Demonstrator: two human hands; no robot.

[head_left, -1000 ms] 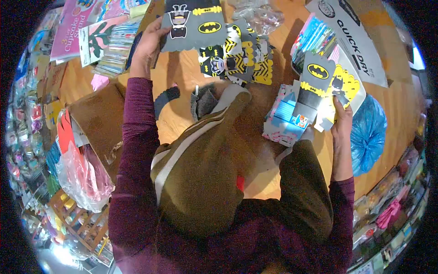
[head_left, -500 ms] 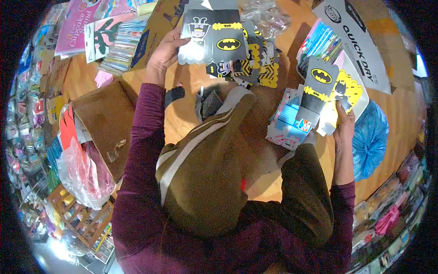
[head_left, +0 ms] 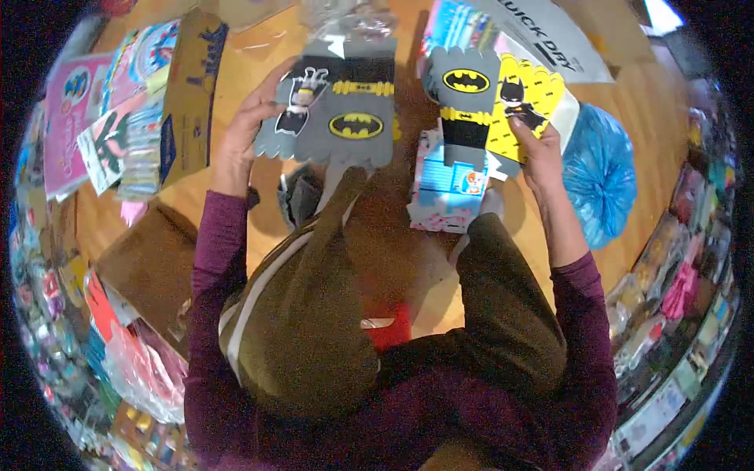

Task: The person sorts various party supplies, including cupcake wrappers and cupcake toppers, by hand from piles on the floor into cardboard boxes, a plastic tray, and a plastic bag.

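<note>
My left hand [head_left: 250, 125] grips the left edge of a grey and black card box [head_left: 365, 102] with a yellow bat emblem and a caped figure. Its lower edge is scalloped. In my right hand [head_left: 536, 147] is a second grey card piece [head_left: 469, 82] with a bat emblem, along with a yellow panel [head_left: 526, 98] showing a masked figure; my thumb presses on the panel. Below these, near my right knee, lies a light blue and pink printed card stack [head_left: 446, 192]. The two grey pieces are apart, side by side.
On the left stand an open cardboard box [head_left: 195, 86] with packets and a brown box [head_left: 145, 251] beside a clear plastic bag [head_left: 141, 365]. A blue plastic bag [head_left: 601, 173] sits at the right. A "QUICK DRY" carton flap [head_left: 542, 35] lies at the top right.
The view has shifted, so the surroundings appear moved. Both hands still hold their cards, which are now closer together. The left card is tilted differently and hides most of the yellow pieces behind it.
</note>
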